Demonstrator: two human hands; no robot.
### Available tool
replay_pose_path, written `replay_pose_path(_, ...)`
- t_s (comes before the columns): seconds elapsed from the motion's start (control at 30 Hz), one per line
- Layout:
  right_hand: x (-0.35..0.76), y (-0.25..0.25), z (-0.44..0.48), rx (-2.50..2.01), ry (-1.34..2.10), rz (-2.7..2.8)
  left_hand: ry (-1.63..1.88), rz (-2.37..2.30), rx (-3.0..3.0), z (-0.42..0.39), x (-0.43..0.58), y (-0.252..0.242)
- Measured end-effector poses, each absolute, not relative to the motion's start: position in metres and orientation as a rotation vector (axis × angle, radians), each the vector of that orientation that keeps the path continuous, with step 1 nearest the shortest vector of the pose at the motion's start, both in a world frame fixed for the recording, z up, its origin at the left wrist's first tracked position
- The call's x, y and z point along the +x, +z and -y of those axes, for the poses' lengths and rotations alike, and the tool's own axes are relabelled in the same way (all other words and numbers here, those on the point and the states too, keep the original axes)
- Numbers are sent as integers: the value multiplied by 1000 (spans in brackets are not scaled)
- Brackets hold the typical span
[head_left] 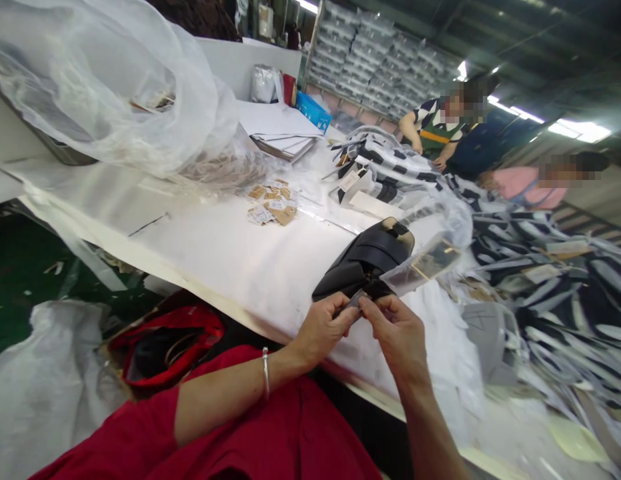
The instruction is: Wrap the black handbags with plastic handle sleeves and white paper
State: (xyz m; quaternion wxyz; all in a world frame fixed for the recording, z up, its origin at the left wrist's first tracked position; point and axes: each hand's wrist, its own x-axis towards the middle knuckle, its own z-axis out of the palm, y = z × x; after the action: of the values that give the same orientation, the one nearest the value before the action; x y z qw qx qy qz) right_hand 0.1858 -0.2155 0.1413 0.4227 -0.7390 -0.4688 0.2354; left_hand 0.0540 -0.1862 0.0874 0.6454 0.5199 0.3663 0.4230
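A black bag (377, 248) with a shiny flap end lies on the white table (190, 260), just beyond my hands. My left hand (325, 327) pinches a small dark grey strip (356, 303) between thumb and fingers at the bag's near edge. The fingers of my right hand (396, 327) close on the other end of that strip. Whether the strip is fixed to the bag cannot be made out. To the right, a clear plastic sleeve (426, 267) with a gold-coloured mark slants up beside the bag.
Small brown and white tags (274, 202) lie left of the bag. Behind are stacked white sheets (280, 127), a blue box (313, 112) and a large clear plastic bag (190, 100). Wrapped black-and-white goods (565, 280) pile up at right. Two people (435, 127) work beyond.
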Motion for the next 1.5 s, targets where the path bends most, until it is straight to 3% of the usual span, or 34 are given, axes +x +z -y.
replay_pose_path(0.4,203,137,218,-1484,1370,933,706,-537,622,181,40,107)
replay_pose_path(0.67,188,128,217,-1767,1053,916,511,-482,484,191,41,107)
replay_pose_path(0.83,181,113,216,-1787,939,794,603,-545,514,203,50,108)
replay_pose_path(1.2,177,136,249,-1130,1557,554,790,-631,699,200,48,100)
replay_pose_path(1.5,169,131,242,-1149,1544,664,786,-707,808,193,45,99)
